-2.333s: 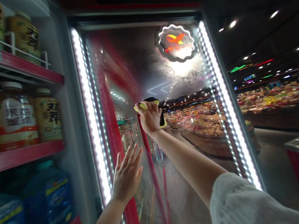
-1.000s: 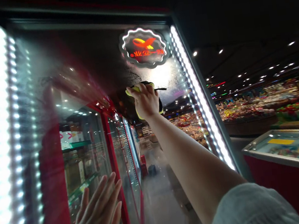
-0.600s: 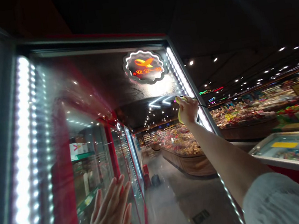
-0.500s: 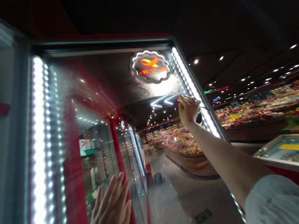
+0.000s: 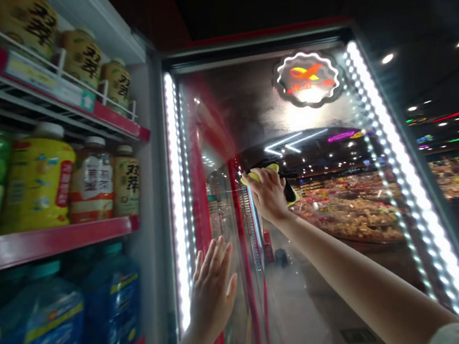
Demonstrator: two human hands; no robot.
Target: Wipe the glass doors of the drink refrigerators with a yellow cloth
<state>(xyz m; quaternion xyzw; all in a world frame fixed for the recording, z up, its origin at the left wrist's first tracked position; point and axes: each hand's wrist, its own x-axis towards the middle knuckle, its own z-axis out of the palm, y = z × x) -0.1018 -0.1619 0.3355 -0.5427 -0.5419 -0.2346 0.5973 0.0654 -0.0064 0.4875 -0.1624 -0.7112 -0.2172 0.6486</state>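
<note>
In the head view a glass door (image 5: 335,304) framed by lit LED strips stands open in front of me. My right hand (image 5: 269,194) presses a yellow and black cloth (image 5: 291,193) against the glass, its fingers curled over it. Lower and to the left, my left hand (image 5: 215,284) is raised with fingers stretched out and its palm toward the glass. Whether that palm touches the pane I cannot tell. Above the cloth, a glowing scalloped logo sign (image 5: 308,80) shows near the top of the door.
Left of the door, refrigerator shelves (image 5: 53,243) with red edges carry yellow, green, orange and blue bottles (image 5: 41,185). Through the glass I see a produce display (image 5: 348,210), red-framed refrigerator doors (image 5: 245,260) and the shop floor. Ceiling lights shine at the right.
My view has turned left, bringing the bottle shelves into sight. My right hand has swept the cloth leftward and down across the glass. The left hand remains raised and flat.
</note>
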